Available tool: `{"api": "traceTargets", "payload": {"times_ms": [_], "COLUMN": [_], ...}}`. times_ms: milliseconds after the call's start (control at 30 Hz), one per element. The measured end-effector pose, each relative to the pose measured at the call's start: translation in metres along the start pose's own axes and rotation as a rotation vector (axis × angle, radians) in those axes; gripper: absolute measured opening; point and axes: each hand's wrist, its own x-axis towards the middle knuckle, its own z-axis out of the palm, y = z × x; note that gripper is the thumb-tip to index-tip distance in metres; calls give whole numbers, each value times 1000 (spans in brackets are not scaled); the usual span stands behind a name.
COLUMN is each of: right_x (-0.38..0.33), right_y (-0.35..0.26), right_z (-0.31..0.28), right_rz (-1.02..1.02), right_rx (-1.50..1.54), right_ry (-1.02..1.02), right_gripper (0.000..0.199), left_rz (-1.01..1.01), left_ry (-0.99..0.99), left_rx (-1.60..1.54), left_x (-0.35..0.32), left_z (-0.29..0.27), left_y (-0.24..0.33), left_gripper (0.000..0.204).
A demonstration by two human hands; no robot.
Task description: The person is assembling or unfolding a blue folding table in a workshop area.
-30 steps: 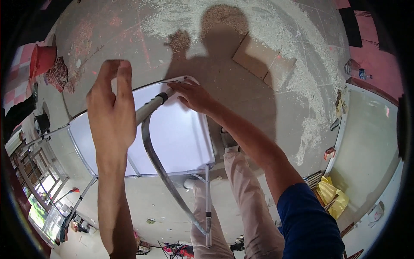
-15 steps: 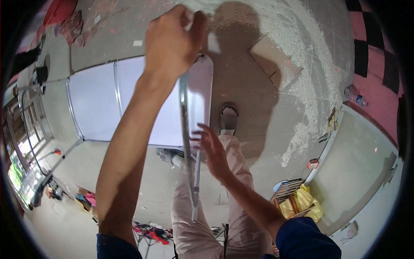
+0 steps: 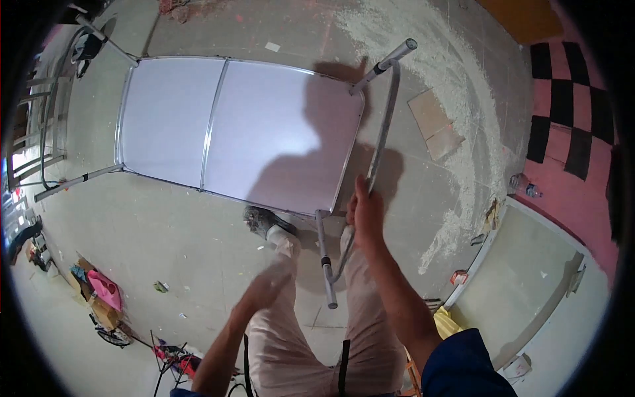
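A: Since half a second ago the left hand (image 3: 268, 286) has let go of the white rectangular folding table top with its metal rim (image 3: 241, 132) and dropped low, near the pale trouser leg (image 3: 311, 331). The top, which stood almost edge-on then, now shows its whole white face.

B: And the right hand (image 3: 366, 213)?

A: It has moved from the middle of the frame onto the grey U-shaped metal leg frame (image 3: 383, 126) at the top's right end, fingers closed around the tube. The left hand is blurred; it looks loosely open and holds nothing.

B: Where does the table top lie now?

A: Flat on the grey concrete floor (image 3: 165, 225), just beyond a grey shoe (image 3: 264, 223), stretching to the left. Another metal leg (image 3: 76, 180) sticks out at its far-left corner.

B: Anything to the right?

A: White powder (image 3: 456, 86) is strewn across the floor, and a plastic bottle (image 3: 526, 185) lies near the pink-and-black checked patch (image 3: 569, 106).
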Motion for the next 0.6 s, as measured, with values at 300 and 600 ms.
{"api": "traceTargets", "payload": {"times_ms": [300,600], "right_x": [-1,-2], "right_y": [-46,-79], "right_z": [-25,-135], "right_rz": [-8,-10], "right_rx": [93,27], "right_ry": [-271,-208], "right_gripper": [47,46], "left_rz": [-239,-169], "left_ry": [292,573], "left_rx": [-59,-78], "left_x": [-114,-152], "left_z": [35,-14], "left_y": [-59,-59], "left_gripper": [31,29]}}
